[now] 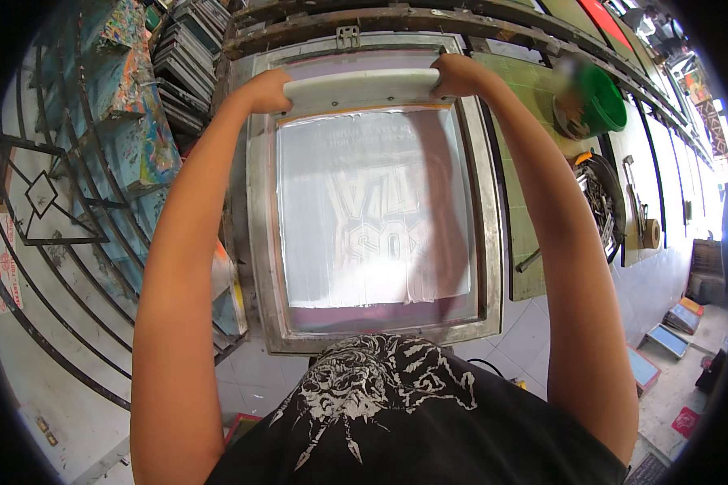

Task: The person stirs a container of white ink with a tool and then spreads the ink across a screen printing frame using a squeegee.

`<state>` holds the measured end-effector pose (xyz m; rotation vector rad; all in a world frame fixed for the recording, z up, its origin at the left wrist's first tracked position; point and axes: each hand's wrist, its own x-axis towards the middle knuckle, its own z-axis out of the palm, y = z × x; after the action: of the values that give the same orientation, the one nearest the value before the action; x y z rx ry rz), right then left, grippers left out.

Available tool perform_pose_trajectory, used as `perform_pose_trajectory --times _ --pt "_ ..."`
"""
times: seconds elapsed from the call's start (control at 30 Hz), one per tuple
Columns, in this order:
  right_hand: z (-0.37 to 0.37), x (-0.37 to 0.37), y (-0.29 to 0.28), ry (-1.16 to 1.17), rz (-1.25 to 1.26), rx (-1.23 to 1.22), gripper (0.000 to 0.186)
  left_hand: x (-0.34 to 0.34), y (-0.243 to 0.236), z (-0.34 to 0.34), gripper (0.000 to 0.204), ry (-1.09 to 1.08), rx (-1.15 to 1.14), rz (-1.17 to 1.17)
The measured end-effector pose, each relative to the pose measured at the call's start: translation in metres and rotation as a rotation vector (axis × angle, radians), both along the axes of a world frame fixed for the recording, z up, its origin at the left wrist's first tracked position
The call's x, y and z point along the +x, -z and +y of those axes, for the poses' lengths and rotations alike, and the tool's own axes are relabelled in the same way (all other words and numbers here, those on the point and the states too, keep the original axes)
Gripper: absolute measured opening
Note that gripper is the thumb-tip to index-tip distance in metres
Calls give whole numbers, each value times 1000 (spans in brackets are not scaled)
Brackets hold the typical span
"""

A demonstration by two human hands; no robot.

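Observation:
Both my arms reach forward over a screen printing frame with a metal-looking border. Between my hands spans a wide, pale squeegee, lying crosswise near the frame's far end. My left hand is closed round its left end, and my right hand grips the right end. White ink coats most of the mesh below the squeegee, with reversed lettering faintly showing through. A dark purple strip of mesh shows along the near edge. The squeegee's blade edge is hard to make out from here.
A metal clamp sits at the frame's far edge. On the right are a green bucket, a container of tools and a tape roll. Stacked screens and paint-splattered boards stand on the left, beside curved metal bars.

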<state>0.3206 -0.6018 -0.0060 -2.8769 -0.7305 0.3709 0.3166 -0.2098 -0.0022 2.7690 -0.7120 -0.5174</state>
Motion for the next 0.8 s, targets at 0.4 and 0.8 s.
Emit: perform_pose_trajectory --times 0.4,0.8 --pt "5 -189 1 130 -565 47 29 -180 15 -5 41 -133 -229 -586" --pt "4 -446 -24 189 -265 147 24 -440 -19 -16 42 -154 -191 -214"
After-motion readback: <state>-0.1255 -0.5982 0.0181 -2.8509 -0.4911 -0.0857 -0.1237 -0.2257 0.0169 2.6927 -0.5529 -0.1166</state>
